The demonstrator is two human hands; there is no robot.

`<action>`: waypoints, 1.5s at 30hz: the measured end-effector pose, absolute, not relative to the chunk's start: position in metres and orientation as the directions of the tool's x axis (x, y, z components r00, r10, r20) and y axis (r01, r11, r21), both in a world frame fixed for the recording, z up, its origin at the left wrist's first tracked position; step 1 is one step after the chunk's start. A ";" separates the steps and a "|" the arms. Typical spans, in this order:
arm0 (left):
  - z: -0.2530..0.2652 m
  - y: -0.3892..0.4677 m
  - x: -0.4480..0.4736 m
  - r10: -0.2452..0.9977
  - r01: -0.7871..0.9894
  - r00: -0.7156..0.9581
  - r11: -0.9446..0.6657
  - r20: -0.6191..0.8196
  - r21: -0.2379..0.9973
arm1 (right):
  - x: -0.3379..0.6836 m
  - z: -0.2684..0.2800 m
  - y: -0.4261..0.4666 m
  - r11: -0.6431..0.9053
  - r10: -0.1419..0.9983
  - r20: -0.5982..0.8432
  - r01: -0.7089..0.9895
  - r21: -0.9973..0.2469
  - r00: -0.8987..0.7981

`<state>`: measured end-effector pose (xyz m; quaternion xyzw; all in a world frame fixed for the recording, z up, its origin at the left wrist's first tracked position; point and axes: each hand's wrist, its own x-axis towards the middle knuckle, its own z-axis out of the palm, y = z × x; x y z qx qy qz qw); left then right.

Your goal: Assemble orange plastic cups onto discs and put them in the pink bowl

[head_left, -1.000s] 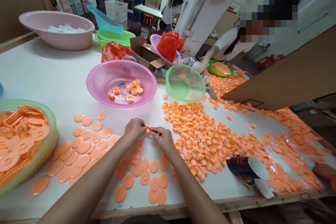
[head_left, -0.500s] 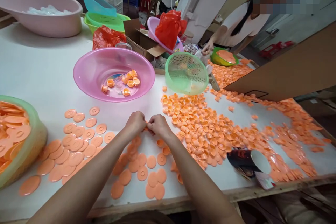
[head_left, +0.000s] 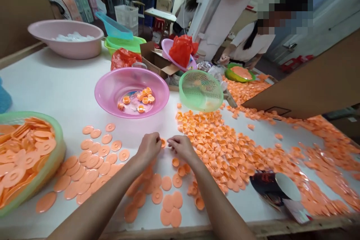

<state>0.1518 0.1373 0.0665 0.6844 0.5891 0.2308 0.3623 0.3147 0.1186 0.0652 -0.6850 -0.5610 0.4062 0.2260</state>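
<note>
My left hand (head_left: pixel 150 147) is closed around a small orange plastic cup (head_left: pixel 163 143), whose rim shows at the fingertips. Just to its right is my right hand (head_left: pixel 182 147), its fingers loosely bent and a little apart, with nothing visible in them. A gap separates it from the cup. Beyond my right hand spreads a heap of similar orange cups (head_left: pixel 225 146). Flat orange discs (head_left: pixel 92 160), some with a raised ring, lie left of my left forearm. More discs (head_left: pixel 171 204) lie between my forearms. A pink basin (head_left: pixel 105 99) ahead contains several orange pieces.
At the left, a green basket (head_left: pixel 60 140) is full of orange discs. An empty-looking green colander (head_left: pixel 201 103) stands behind the heap. A cardboard sheet (head_left: pixel 303 78) leans at the right, near a dark printed piece (head_left: pixel 267 185). Another person (head_left: pixel 247 45) stands beyond a yellow-green bowl (head_left: pixel 230 77).
My right hand has come away from the left, and its fingers have loosened. The cup in my left hand now shows. The view has tilted upward and shifted left.
</note>
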 end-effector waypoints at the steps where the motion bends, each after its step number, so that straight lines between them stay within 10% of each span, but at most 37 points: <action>1: 0.080 0.141 0.146 0.982 0.618 0.181 -0.073 -0.052 0.783 | 0.325 0.068 0.112 -0.211 0.974 -0.213 0.660 -0.721 0.078; 8: 0.169 0.201 0.080 0.921 0.683 -0.154 -0.163 0.358 0.712 | 0.366 0.063 0.071 -0.175 0.974 -0.192 0.938 -0.300 0.121; 18: 0.045 0.095 0.102 0.917 0.764 0.368 -0.201 -0.157 0.613 | 0.302 0.060 0.085 -0.352 0.924 -0.380 0.492 -0.796 0.046; 31: 0.020 0.112 0.120 0.942 0.673 0.330 -0.188 -0.063 0.716 | 0.278 0.044 0.109 -0.415 0.898 -0.435 0.458 -0.786 0.066; 45: 0.036 0.130 0.139 0.865 0.509 0.175 0.330 -0.471 0.795 | 0.268 0.041 0.108 -0.341 0.927 -0.366 0.572 -0.746 0.075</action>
